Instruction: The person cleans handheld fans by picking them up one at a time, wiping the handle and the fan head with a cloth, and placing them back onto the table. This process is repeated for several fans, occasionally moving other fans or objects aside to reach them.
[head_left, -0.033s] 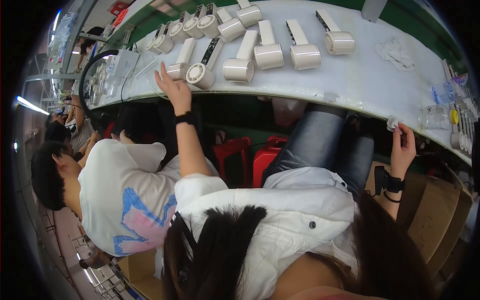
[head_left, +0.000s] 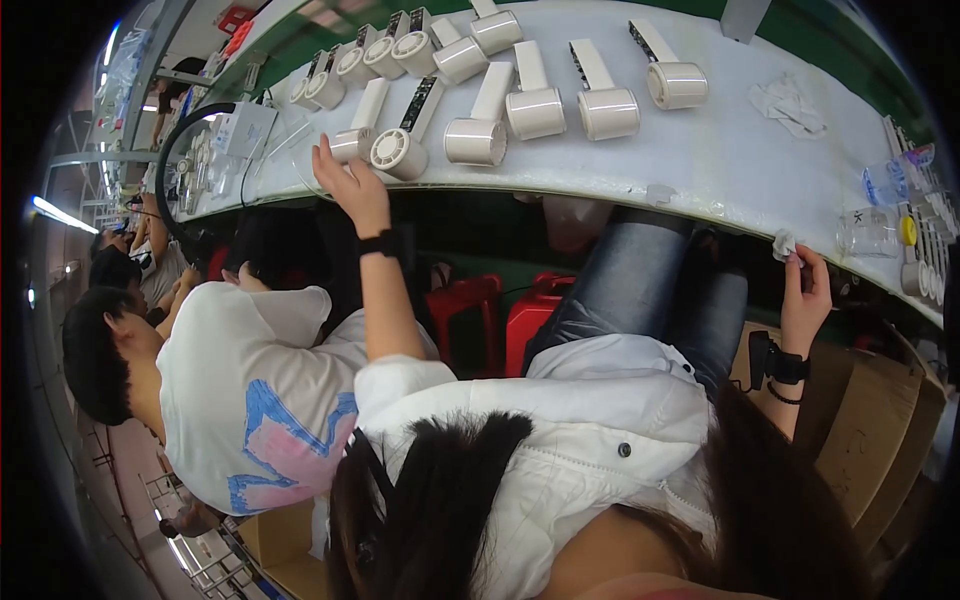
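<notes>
My left hand (head_left: 355, 190) is at the bench's near edge, its fingers stretched out and apart. Its fingertips are beside a white handheld device with a round head and a straight handle (head_left: 350, 145); whether they touch it I cannot tell. To the right lies a similar device with a slotted round end and a bare circuit board along its handle (head_left: 398, 152). Far to the right, my right hand (head_left: 808, 295) pinches a crumpled white tissue or cloth (head_left: 784, 245) at the bench edge.
Several more white devices (head_left: 536, 112) lie on the white bench top (head_left: 690, 150). A crumpled white cloth (head_left: 788, 105) and a clear plastic container (head_left: 868, 233) are at the right. A person in a white shirt (head_left: 245, 390) sits close at my left. Red stools (head_left: 535, 310) stand under the bench.
My left hand has drawn slightly back and to the right, its fingers a little less spread. My right hand stays at the bench edge with the crumpled white piece.
</notes>
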